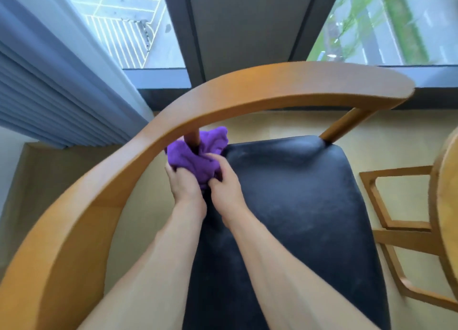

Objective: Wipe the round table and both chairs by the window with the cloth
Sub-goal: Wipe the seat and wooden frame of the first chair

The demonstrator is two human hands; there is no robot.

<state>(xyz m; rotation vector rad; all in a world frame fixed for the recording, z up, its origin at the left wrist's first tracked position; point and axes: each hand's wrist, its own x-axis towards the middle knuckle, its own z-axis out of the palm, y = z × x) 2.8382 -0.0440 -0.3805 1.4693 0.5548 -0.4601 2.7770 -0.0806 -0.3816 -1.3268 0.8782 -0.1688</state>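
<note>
Purple cloth (198, 156) gripped by left hand (184, 184) and right hand (224, 184) around chair post (193, 137).

Daylight fills the scene, coming through the large window panes (381, 22) at twelve o'clock; it is bright and even, with no lamp glow visible. The black leather chair seat (297, 205) carries a soft greyish sheen toward one o'clock, and the curved light-brown wooden armrest (247, 96) shows a mild highlight along its top. Shadows are soft: a dim patch lies on the seat beneath the two forearms at six o'clock. The view outside at one o'clock is smeared by motion blur, and the whole frame is slightly soft. Wide-angle distortion bends the grey pleated curtain (49, 89) at nine o'clock and stretches the armrest toward seven o'clock.
</note>
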